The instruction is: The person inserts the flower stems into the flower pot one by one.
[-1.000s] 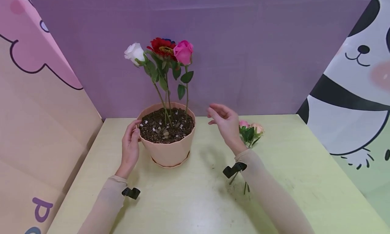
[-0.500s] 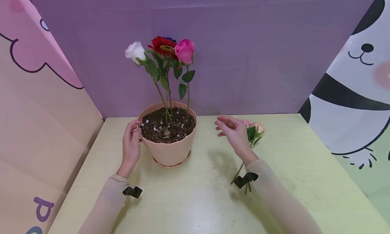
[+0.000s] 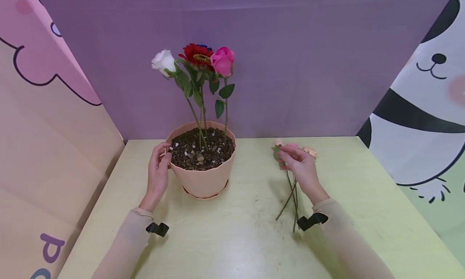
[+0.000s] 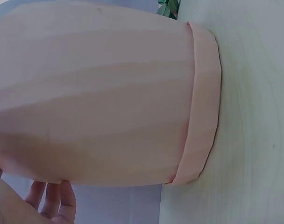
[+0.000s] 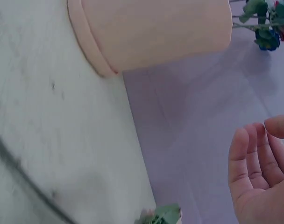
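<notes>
In the head view, a peach-pink flowerpot (image 3: 203, 181) of dark soil holds a white rose (image 3: 164, 63), a red flower (image 3: 197, 57), a bright pink rose (image 3: 223, 61) and a partly hidden blue bloom. My left hand (image 3: 158, 176) grips the pot's left side near its rim; the left wrist view shows bent fingers (image 4: 65, 203) against the wall. Over several loose artificial flowers (image 3: 310, 152) on the table hovers my right hand (image 3: 300, 168), its fingers bent beside green leaves. The right wrist view shows nothing between thumb and fingers (image 5: 254, 163).
The flowers' stems (image 3: 290, 202) point toward the table's near edge, with dark soil crumbs (image 3: 256, 199) scattered about. A purple backdrop (image 3: 290, 69) stands behind the pale table (image 3: 232, 238). Printed panels flank it, with a panda (image 3: 425, 137) on the right one.
My right hand has moved right and down, from beside the pot to the loose flowers; a peach bloom now shows left of it. My left hand has stayed on the pot.
</notes>
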`<state>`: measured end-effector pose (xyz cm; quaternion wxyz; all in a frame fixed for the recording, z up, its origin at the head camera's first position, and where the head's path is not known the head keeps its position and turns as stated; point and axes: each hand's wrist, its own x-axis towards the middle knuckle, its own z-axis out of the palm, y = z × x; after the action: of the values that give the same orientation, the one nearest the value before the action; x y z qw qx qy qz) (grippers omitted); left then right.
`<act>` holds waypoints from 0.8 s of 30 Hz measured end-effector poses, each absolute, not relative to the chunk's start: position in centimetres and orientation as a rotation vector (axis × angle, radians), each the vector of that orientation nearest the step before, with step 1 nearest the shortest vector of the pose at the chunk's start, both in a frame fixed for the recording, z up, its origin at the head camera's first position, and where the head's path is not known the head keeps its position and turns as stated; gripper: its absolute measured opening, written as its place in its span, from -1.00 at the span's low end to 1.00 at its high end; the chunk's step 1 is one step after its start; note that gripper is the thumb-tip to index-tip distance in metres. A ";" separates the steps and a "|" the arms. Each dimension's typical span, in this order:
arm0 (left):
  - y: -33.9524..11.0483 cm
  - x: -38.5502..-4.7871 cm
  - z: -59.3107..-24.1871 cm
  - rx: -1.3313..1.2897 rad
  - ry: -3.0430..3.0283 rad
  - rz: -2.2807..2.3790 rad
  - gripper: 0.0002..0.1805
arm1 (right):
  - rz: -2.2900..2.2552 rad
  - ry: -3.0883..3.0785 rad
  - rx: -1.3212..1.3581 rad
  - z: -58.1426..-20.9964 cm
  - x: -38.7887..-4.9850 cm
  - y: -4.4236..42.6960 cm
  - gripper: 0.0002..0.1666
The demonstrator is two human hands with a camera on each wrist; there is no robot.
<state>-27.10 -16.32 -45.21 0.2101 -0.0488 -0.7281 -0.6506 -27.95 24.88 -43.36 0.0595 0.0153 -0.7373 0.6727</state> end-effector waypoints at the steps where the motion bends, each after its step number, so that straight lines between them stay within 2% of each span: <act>1: -16.3 -27.0 -45.2 -0.139 -2.034 -1.798 -0.59 | 2.034 -2.241 0.022 -43.4 -27.9 25.2 -0.62; 10: -16.3 -26.8 -45.4 -0.160 -2.081 -1.749 -0.49 | 1.924 -2.343 -0.037 -44.8 -27.3 27.2 -0.52; 15: -16.2 -26.7 -45.7 -0.160 -2.080 -1.740 -0.43 | 1.893 -2.351 -0.061 -45.7 -26.8 28.3 -0.53; 24: -16.1 -27.1 -45.6 -0.204 -2.074 -1.720 -0.45 | 1.812 -2.514 -0.140 -47.0 -26.1 30.7 -0.38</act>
<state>-27.07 -16.14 -45.62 0.2179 -0.0735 -0.7490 -0.6214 -26.08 30.70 -47.02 0.0197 -0.0451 -0.8102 0.5840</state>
